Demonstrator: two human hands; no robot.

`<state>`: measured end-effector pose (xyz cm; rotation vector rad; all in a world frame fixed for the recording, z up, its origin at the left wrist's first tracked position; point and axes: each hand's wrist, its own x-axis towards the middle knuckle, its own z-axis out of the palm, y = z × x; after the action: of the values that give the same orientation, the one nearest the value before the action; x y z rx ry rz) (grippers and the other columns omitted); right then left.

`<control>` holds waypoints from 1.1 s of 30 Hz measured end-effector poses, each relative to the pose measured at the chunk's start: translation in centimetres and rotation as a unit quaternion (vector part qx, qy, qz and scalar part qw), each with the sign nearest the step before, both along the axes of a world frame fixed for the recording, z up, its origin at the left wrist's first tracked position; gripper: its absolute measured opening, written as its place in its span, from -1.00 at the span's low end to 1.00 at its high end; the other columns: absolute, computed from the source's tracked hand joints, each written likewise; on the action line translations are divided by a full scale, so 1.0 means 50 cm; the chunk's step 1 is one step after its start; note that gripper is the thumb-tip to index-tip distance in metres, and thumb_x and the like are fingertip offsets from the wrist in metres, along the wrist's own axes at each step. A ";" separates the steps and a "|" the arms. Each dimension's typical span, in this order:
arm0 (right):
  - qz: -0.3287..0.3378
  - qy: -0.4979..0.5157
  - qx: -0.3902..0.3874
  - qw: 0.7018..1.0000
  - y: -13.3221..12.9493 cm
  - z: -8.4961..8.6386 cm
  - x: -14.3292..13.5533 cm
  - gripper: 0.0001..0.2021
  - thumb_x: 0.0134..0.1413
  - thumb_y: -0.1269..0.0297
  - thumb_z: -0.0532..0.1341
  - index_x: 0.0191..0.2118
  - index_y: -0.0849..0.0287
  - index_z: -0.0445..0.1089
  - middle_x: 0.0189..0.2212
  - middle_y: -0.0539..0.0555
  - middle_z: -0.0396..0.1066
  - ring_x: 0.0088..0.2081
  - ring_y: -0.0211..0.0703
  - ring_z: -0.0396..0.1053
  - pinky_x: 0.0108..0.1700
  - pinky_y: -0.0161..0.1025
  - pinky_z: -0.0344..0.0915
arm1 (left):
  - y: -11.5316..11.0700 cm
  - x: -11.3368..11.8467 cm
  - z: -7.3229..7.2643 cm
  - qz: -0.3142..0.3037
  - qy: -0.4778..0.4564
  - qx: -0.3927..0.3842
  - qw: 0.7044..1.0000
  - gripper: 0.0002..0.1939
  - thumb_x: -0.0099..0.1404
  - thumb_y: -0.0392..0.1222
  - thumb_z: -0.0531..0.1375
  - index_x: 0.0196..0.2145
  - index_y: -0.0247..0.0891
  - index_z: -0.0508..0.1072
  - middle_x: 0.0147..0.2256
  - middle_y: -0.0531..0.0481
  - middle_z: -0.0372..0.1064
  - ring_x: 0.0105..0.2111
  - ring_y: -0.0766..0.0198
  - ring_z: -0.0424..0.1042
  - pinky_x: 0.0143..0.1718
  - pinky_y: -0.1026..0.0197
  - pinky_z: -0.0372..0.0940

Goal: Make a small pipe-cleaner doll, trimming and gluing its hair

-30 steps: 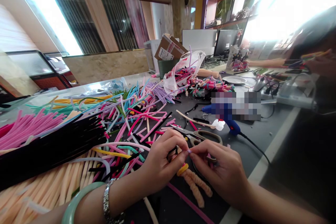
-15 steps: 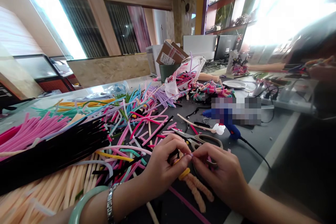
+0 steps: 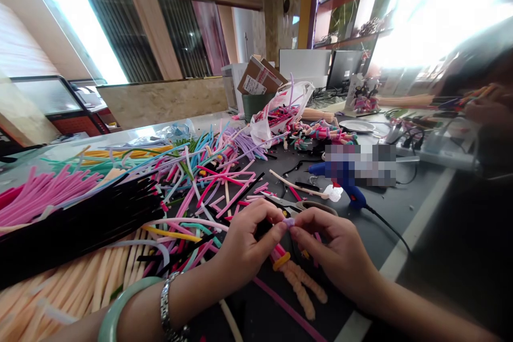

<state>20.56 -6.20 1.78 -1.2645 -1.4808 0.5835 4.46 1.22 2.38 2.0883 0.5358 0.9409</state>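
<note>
Fingertips of my left hand (image 3: 252, 238) and my right hand (image 3: 334, 248) meet over the dark mat, pinching a small lilac piece of pipe cleaner (image 3: 288, 222) between them. Just below lies a doll twisted from pipe cleaners (image 3: 298, 283), with two peach legs, a yellow band and a pink body; its upper part is hidden by my left hand. Behind my right hand, scissors (image 3: 316, 206) rest on the mat, partly covered. A long pink pipe cleaner (image 3: 288, 307) runs below the doll toward the front edge.
Cut pipe cleaners (image 3: 212, 187) of many colours are heaped at left, beside a black bundle (image 3: 84, 230) and peach stems (image 3: 80, 288). A blue glue gun (image 3: 352, 195) with a cord lies at right. Farther back stand a plastic bag (image 3: 262, 131) and cardboard box (image 3: 260, 77). Another person's hand (image 3: 484, 109) shows at far right.
The lilac piece now shows more clearly between my fingertips, which have spread slightly apart. More of the doll's pink body is visible. The whole view has shifted slightly.
</note>
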 end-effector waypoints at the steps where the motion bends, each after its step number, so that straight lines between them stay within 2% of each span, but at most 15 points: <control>1: -0.001 -0.005 0.003 1.000 0.000 0.000 0.000 -0.89 0.10 0.28 0.20 -0.37 0.18 0.42 -0.59 -0.06 0.36 -0.60 -0.33 0.25 -0.58 -0.41 0.21 | 0.000 0.000 0.000 -0.003 -0.001 -0.001 1.000 -0.87 0.31 -0.19 0.11 -0.38 -0.26 0.36 -0.36 -0.04 0.34 -0.32 0.24 0.33 -0.24 0.17 0.25; 7: 0.002 -0.021 0.018 1.000 -0.003 0.007 0.000 -0.89 0.11 0.31 0.17 -0.37 0.18 0.42 -0.57 -0.06 0.36 -0.57 -0.33 0.26 -0.52 -0.40 0.24 | 0.001 -0.002 0.001 -0.023 0.007 0.012 1.000 -0.85 0.32 -0.20 0.08 -0.41 -0.26 0.32 -0.36 -0.03 0.31 -0.31 0.24 0.33 -0.23 0.17 0.24; 13: 0.009 -0.077 0.077 0.994 -0.006 0.018 0.000 -0.87 0.10 0.37 0.16 -0.44 0.17 0.38 -0.57 -0.06 0.33 -0.54 -0.32 0.26 -0.47 -0.39 0.23 | 0.001 -0.002 0.001 -0.017 -0.002 0.002 1.000 -0.81 0.31 -0.14 0.10 -0.42 -0.26 0.34 -0.37 -0.04 0.33 -0.31 0.22 0.34 -0.24 0.17 0.24; 18: 0.007 -0.058 0.060 0.997 -0.006 0.018 0.000 -0.86 0.12 0.35 0.15 -0.42 0.17 0.42 -0.57 -0.05 0.34 -0.54 -0.31 0.27 -0.50 -0.40 0.24 | 0.003 -0.002 0.001 -0.029 0.004 0.011 1.000 -0.82 0.27 -0.10 0.16 -0.37 -0.27 0.39 -0.37 -0.04 0.33 -0.32 0.22 0.35 -0.24 0.16 0.25; 24: -0.009 -0.077 0.042 0.996 -0.007 0.019 0.003 -0.85 0.11 0.33 0.17 -0.42 0.17 0.45 -0.59 -0.06 0.37 -0.56 -0.31 0.27 -0.50 -0.38 0.24 | 0.003 0.000 -0.001 -0.025 -0.010 0.010 1.000 -0.85 0.30 -0.18 0.12 -0.39 -0.28 0.40 -0.38 -0.05 0.34 -0.32 0.23 0.35 -0.24 0.17 0.25; 29: -0.028 -0.200 0.027 0.979 0.007 0.035 0.037 -0.86 0.11 0.25 0.20 -0.41 0.13 0.46 -0.58 -0.07 0.39 -0.54 -0.28 0.33 -0.46 -0.34 0.24 | 0.004 0.000 -0.004 -0.010 -0.025 -0.003 1.000 -0.83 0.31 -0.18 0.11 -0.40 -0.28 0.38 -0.39 -0.04 0.33 -0.32 0.23 0.34 -0.23 0.16 0.25; 33: -0.076 -0.368 -0.017 0.927 0.022 0.037 0.076 -0.86 0.07 0.19 0.24 -0.37 0.14 0.44 -0.42 0.05 0.45 -0.35 -0.09 0.41 -0.32 -0.23 0.27 | 0.004 -0.001 -0.004 -0.008 -0.030 -0.014 0.999 -0.82 0.32 -0.18 0.10 -0.42 -0.28 0.36 -0.40 -0.03 0.31 -0.32 0.24 0.33 -0.23 0.17 0.23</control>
<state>24.36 -5.12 3.63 -1.7130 -1.9499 0.0058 4.42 1.40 2.19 2.0305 0.4984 0.9786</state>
